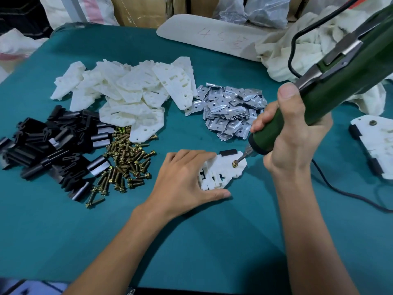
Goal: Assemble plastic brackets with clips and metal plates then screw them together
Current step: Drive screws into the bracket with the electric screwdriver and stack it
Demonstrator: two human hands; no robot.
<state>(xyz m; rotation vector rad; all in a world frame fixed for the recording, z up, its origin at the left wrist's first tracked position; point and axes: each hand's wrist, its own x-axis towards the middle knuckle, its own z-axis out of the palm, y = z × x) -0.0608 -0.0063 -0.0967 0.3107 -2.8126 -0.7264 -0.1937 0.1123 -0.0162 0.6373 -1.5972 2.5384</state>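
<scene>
A white plastic bracket (pixel 221 169) with a black clip (pixel 228 152) at its far edge lies on the teal table in the middle. My left hand (pixel 187 179) holds it down, fingers over its left side and thumb along its near edge. A brass screw (pixel 234 163) sits in the bracket's right corner. My right hand (pixel 291 133) grips a green electric screwdriver (pixel 331 88), tilted, with its bit on that screw head.
Piles lie behind: white brackets (pixel 131 92), metal plates (pixel 229 109), black clips (pixel 49 141) and brass screws (pixel 125 162). An assembled bracket (pixel 376 145) rests at the right edge. The screwdriver's black cable (pixel 340 190) trails across the table at right. Cloth and a foam board lie at the back.
</scene>
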